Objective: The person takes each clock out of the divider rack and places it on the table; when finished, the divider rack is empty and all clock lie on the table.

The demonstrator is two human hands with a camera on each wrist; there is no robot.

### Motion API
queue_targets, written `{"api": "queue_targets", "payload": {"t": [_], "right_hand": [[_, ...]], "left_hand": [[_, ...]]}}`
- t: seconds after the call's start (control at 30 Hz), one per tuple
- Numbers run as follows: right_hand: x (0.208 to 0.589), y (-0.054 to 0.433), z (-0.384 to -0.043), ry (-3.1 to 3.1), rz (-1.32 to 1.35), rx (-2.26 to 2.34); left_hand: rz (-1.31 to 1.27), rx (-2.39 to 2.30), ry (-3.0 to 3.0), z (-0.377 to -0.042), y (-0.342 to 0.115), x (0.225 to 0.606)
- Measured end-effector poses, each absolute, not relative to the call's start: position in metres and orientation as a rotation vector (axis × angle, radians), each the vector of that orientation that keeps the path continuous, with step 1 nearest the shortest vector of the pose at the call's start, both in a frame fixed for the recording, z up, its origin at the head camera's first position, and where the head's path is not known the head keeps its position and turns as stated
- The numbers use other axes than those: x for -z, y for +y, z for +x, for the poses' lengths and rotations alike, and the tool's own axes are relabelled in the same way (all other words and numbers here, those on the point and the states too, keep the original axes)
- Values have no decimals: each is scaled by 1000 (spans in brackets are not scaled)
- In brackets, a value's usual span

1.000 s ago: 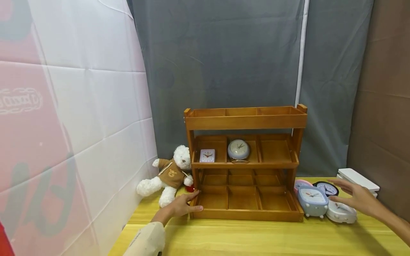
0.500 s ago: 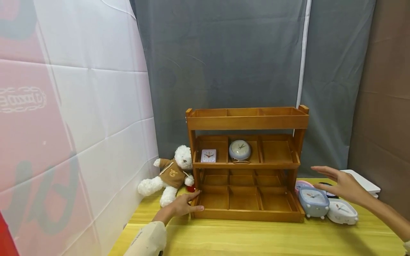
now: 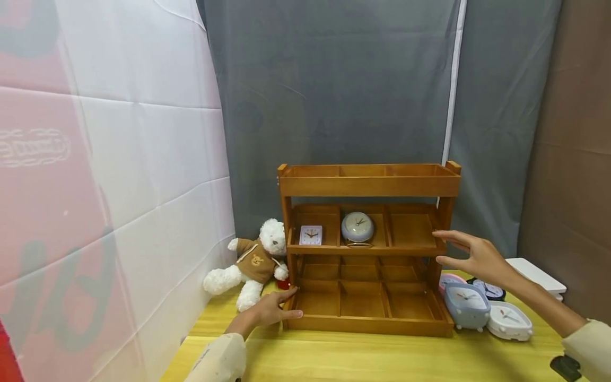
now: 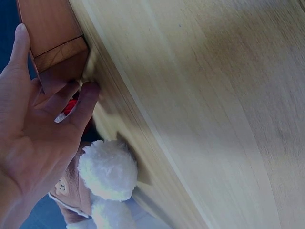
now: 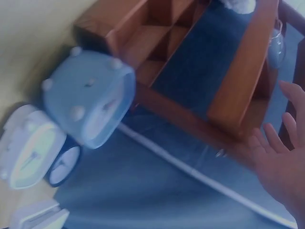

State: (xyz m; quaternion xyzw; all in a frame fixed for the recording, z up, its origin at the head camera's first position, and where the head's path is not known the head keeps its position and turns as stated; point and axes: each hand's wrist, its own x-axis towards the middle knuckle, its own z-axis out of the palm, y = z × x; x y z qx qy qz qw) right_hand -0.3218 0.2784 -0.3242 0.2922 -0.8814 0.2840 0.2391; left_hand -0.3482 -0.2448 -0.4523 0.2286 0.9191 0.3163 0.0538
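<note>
The wooden storage rack (image 3: 367, 324) has three tiers with compartments. At its lower left corner my left hand (image 3: 267, 310) grips the side, thumb over the front edge and fingers along the outside; the left wrist view shows that corner between thumb and fingers. My right hand (image 3: 472, 257), fingers extended and apart, is raised by the right end of the middle tier, holding nothing. On that tier a small square lilac clock (image 3: 311, 235) stands in the left compartment, and a round grey-blue clock (image 3: 357, 227) in the middle one.
Right of the rack are a blue square clock (image 3: 467, 306), a white clock (image 3: 509, 321), a black-rimmed clock (image 3: 494, 290) and a pink-rimmed clock (image 3: 448, 279). White boxes (image 3: 537, 276) lie behind. A white teddy bear (image 3: 255, 262) sits at left. Cloth walls surround the table.
My right hand has risen from over the clocks and moved left to the rack's right end. My left hand stays at the lower left corner.
</note>
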Motion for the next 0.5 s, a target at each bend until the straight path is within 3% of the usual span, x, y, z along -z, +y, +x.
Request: {"api": "queue_targets", "payload": {"t": [0.5], "right_hand": [[294, 205, -359, -2374, 908, -924]], "left_hand": [[701, -964, 2795, -346, -244, 452]]}}
